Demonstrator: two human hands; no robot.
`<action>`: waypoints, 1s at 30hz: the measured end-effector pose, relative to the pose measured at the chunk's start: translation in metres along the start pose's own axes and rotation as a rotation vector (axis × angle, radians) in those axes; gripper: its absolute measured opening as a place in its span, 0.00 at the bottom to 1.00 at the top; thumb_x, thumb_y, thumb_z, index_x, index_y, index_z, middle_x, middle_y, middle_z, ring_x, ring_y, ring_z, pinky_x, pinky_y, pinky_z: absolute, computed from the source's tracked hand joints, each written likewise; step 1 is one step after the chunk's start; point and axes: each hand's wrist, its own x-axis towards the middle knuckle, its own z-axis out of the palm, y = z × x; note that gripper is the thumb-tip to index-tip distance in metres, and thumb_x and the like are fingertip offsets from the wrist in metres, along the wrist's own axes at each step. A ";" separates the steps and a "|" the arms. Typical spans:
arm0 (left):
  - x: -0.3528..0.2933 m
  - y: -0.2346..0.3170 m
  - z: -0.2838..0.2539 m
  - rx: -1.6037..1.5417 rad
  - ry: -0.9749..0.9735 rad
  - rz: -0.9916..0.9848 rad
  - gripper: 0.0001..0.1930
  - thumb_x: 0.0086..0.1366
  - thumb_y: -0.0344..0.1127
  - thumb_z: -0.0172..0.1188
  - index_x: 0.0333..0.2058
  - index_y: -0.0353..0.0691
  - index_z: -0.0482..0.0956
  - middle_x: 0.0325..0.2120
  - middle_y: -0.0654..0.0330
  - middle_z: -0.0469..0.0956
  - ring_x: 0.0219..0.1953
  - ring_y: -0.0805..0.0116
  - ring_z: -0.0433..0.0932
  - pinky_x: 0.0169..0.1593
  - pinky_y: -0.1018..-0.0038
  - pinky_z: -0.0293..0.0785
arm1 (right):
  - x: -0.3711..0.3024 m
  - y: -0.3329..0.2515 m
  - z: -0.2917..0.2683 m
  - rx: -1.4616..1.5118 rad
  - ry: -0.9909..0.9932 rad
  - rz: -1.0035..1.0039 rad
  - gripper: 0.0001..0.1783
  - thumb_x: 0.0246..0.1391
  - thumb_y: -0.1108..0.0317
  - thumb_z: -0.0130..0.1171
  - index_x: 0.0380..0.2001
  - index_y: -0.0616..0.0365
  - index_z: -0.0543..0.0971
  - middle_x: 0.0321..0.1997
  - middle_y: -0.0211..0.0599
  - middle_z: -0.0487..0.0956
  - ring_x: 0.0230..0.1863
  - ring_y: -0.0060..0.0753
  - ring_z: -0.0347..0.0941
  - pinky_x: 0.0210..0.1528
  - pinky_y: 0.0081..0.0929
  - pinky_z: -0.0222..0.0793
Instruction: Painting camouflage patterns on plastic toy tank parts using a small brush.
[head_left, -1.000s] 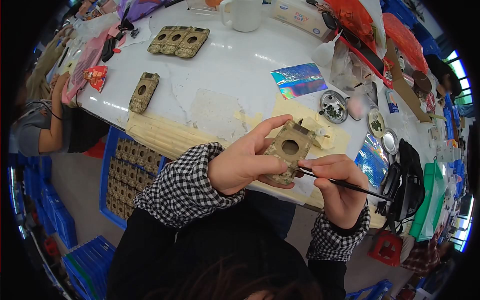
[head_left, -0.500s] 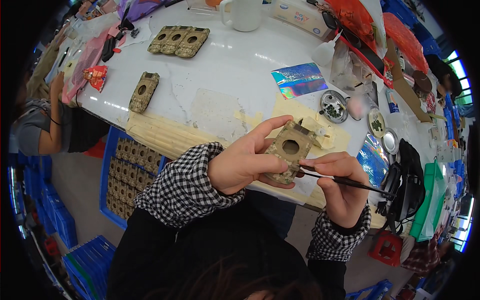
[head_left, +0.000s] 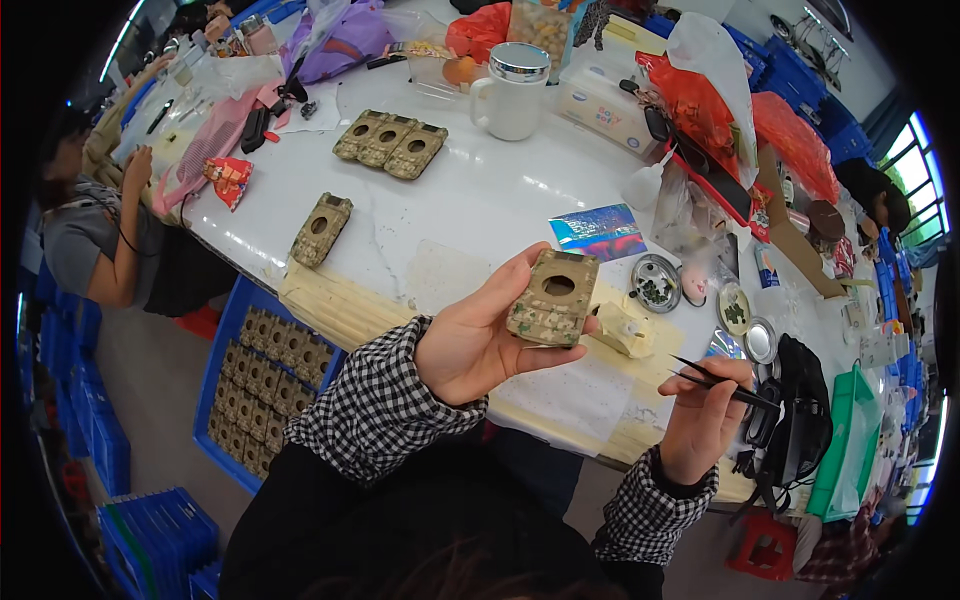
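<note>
My left hand (head_left: 478, 340) is closed around a camouflage-patterned toy tank hull (head_left: 553, 297), tilted up so its top, with a dark round hole, shows. In my right hand (head_left: 700, 418) is a pair of black tweezers (head_left: 725, 384), pinched between thumb and fingers. Their tips point left and stand apart from the hull. Just beyond my hands, a small cream block (head_left: 622, 330) sits on the taped table edge. Round tins, one of them a tin with small dark green parts (head_left: 655, 284), lie to its right.
One more hull (head_left: 321, 230) and a row of three hulls (head_left: 390, 144) lie farther left. A blue crate (head_left: 212, 410) of hulls stands below the table's left edge. A white mug (head_left: 512, 95) and iridescent sheet (head_left: 598, 232) lie beyond. At far left a person (head_left: 100, 230) sits.
The tweezers have moved right, away from the hull, with my right hand. My left hand has shifted slightly left and turned the hull. The view has tilted up, showing more of the far table.
</note>
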 end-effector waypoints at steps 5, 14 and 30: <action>0.005 -0.009 -0.017 -0.377 -0.098 -0.078 0.27 0.69 0.59 0.39 0.58 0.51 0.64 0.55 0.44 0.66 0.53 0.52 0.73 0.53 0.64 0.79 | -0.009 0.005 -0.007 0.012 0.042 0.010 0.15 0.66 0.59 0.47 0.41 0.62 0.68 0.31 0.37 0.73 0.29 0.27 0.74 0.32 0.26 0.74; 0.002 -0.019 -0.009 -0.387 -0.031 -0.062 0.27 0.66 0.62 0.44 0.53 0.48 0.69 0.50 0.45 0.70 0.49 0.54 0.76 0.52 0.66 0.80 | -0.017 0.000 -0.005 -0.011 0.136 -0.008 0.14 0.70 0.61 0.39 0.42 0.61 0.68 0.25 0.35 0.72 0.26 0.25 0.70 0.31 0.23 0.71; -0.009 -0.007 -0.020 -0.273 0.040 -0.025 0.23 0.69 0.59 0.40 0.51 0.51 0.68 0.47 0.49 0.74 0.47 0.58 0.78 0.51 0.69 0.81 | -0.019 0.007 0.020 -0.105 0.161 0.088 0.11 0.69 0.64 0.41 0.39 0.60 0.70 0.25 0.34 0.71 0.26 0.23 0.70 0.30 0.21 0.70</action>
